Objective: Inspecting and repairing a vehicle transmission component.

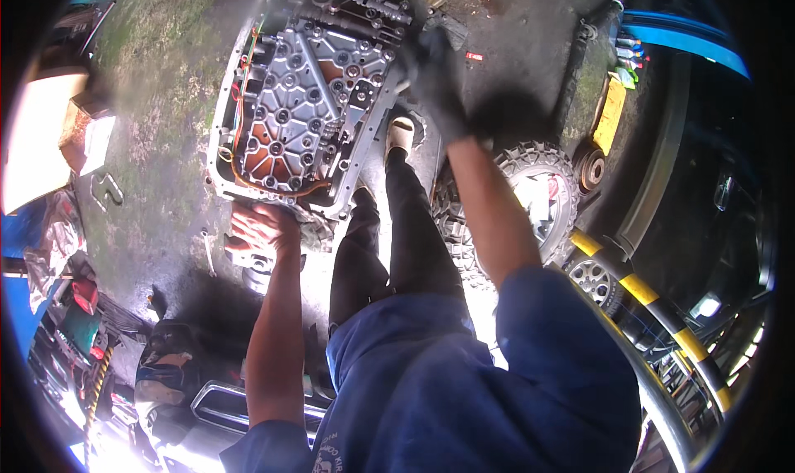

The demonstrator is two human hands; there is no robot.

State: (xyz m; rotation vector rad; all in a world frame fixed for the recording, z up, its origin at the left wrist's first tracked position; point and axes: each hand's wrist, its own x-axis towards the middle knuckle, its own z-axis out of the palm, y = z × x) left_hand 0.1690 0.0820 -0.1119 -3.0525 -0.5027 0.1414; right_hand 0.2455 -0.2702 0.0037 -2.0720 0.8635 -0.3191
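Note:
A transmission valve body [290, 100], a grey metal block with several bolts and channels, sits inside the light metal rim of a gearbox housing [225, 125]. Coloured wires [240, 113] run along its left side, and a brown one bends across the near end. My left hand [263, 227], bare, lies against the near end of the housing with its fingers stretched out to the left. At the far right corner of the housing is my right hand [431, 72] in a dark glove. Motion blurs its fingers, so I cannot make out whether they hold anything.
A large knobbly tyre [530, 183] lies right of my legs, with a brake disc [590, 168] beyond it. A black-and-yellow bar [638, 289] runs along the right. A hooked metal piece [108, 190] lies on the stained floor at left, and a chrome frame [219, 403] lies near my left forearm.

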